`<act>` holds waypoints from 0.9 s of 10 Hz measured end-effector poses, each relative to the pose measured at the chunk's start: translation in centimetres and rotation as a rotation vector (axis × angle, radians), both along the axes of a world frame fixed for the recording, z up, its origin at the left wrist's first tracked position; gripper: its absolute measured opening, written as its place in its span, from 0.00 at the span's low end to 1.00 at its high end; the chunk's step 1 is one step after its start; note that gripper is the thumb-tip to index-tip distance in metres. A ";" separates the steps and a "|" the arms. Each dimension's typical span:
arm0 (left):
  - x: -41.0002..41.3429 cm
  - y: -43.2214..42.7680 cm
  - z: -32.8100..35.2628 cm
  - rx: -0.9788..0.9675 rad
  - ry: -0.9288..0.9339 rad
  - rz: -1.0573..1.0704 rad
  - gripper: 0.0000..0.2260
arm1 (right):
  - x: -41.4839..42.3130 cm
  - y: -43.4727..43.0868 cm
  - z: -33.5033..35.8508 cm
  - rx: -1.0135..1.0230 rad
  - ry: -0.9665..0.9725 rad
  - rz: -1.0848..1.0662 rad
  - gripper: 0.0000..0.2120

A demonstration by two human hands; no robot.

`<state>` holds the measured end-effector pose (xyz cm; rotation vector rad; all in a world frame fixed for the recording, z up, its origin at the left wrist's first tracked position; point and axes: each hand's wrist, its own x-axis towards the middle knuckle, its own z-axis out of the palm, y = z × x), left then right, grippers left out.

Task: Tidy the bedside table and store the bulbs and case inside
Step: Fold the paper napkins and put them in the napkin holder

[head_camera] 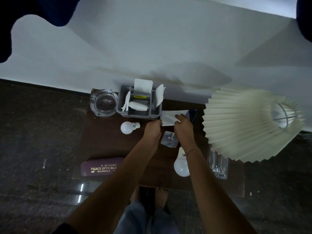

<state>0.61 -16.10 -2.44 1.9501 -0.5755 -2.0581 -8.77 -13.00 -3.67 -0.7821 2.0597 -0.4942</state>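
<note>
Both hands pinch a white paper sheet (168, 118) on the dark bench (104, 144): left grip (152, 128) at its edge, right grip (183, 125) covering part. The right forearm hides the neck of one white round bulb (181, 167); the other white bulb (128, 127) and the purple lettered case (99, 167) lie uncovered.

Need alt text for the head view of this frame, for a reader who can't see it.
Both hands, left hand and right hand, hold a white tissue over a dark bedside table. Around them lie two white bulbs, a purple spectacle case, a glass ashtray, a grey organizer and a pleated lampshade.
</note>
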 end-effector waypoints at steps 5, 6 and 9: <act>-1.8 -0.4 0.5 -0.024 -0.098 -0.076 0.15 | 0.3 0.8 -1.1 0.032 0.030 0.064 0.18; -1.5 -0.5 0.3 -0.008 -0.114 -0.065 0.15 | 0.7 1.0 -1.1 0.002 0.059 0.049 0.17; 0.9 0.9 1.3 -0.082 -0.046 -0.026 0.16 | 0.8 1.4 0.6 -0.127 0.051 -0.103 0.15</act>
